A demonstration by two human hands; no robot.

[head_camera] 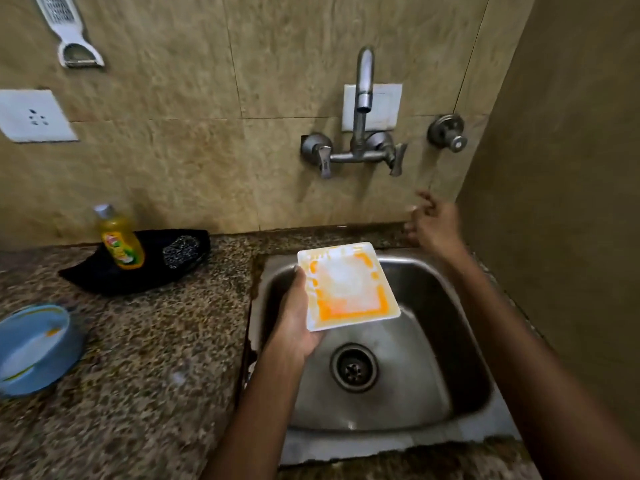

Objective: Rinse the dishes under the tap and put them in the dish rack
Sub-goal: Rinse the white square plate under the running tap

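Observation:
A square white plate (348, 286) smeared with orange residue is held over the steel sink (450, 341). My left hand (294, 317) grips its left edge, thumb on top. My right hand (433, 225) is raised and blurred at the sink's back right corner, below the tap's right handle (397, 159), fingers apart and holding nothing. The wall tap (363, 98) stands above the sink; no water runs from its spout. No dish rack is in view.
A blue bowl (31, 348) with orange streaks sits on the granite counter (156, 358) at far left. A black tray (145, 261) holds a yellow dish-soap bottle (119, 240) and a steel scrubber (180, 251). A round valve (446, 131) is on the wall at right.

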